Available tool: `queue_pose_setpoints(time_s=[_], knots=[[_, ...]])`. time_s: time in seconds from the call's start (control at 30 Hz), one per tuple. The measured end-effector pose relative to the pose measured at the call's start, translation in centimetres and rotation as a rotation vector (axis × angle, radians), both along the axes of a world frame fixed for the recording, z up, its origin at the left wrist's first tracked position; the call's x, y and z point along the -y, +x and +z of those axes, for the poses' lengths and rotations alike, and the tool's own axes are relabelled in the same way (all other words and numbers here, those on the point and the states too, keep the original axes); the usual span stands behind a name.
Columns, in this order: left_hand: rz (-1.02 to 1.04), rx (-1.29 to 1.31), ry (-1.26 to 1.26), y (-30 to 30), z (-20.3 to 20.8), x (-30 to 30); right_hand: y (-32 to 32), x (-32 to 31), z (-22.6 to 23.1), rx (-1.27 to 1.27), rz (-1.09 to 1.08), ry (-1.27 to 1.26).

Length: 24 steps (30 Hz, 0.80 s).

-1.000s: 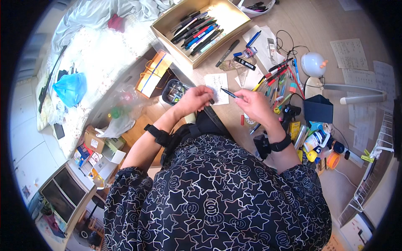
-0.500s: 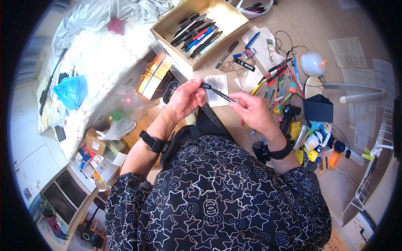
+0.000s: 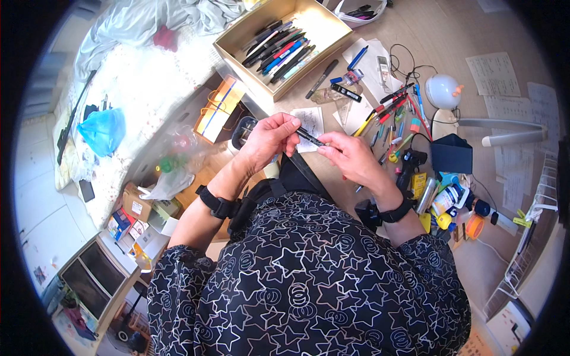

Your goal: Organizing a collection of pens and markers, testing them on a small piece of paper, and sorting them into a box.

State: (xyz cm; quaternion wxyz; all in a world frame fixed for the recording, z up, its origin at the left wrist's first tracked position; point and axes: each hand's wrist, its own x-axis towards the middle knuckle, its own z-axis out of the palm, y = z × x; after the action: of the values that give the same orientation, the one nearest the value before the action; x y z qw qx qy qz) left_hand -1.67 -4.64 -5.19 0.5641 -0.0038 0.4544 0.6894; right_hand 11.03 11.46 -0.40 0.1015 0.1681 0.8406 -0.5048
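A slim black pen (image 3: 310, 137) is held slantwise between my two hands above the table edge. My left hand (image 3: 268, 140) pinches its upper left end, where thumb and fingers hide the cap. My right hand (image 3: 350, 156) grips the lower right end between thumb and fingertips. The dark middle of the pen shows between the hands as one line. Under it lies a small paper with handwriting (image 3: 307, 118).
Beyond my hands stands a cardboard box (image 3: 323, 26) with many pens (image 3: 279, 52). To the right lie loose pens and pencils (image 3: 392, 110), a white round object (image 3: 442, 91), a dark holder (image 3: 451, 154) and several small bottles (image 3: 444, 200). At left is a bed (image 3: 139, 77).
The two hands have come closer together. The pen's thin end, showing by the black cap before, has gone into the cap, and my left fingers now cover that end.
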Motion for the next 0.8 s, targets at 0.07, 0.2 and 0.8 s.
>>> queue_pose_setpoints(time_s=[0.07,0.2,0.8], knots=[[-0.036,-0.048,-0.059,-0.1,-0.1,0.0,0.0,0.0,-0.9,-0.008,0.013,-0.079],[-0.073,-0.059,-0.067,-0.1,0.5,0.0,0.1,0.1,-1.8,0.051,0.007,-0.219],[0.073,-0.205,-0.138,-2.8,2.7,0.5,-11.5,-14.4,-0.1,-0.17,-0.644,-0.57]])
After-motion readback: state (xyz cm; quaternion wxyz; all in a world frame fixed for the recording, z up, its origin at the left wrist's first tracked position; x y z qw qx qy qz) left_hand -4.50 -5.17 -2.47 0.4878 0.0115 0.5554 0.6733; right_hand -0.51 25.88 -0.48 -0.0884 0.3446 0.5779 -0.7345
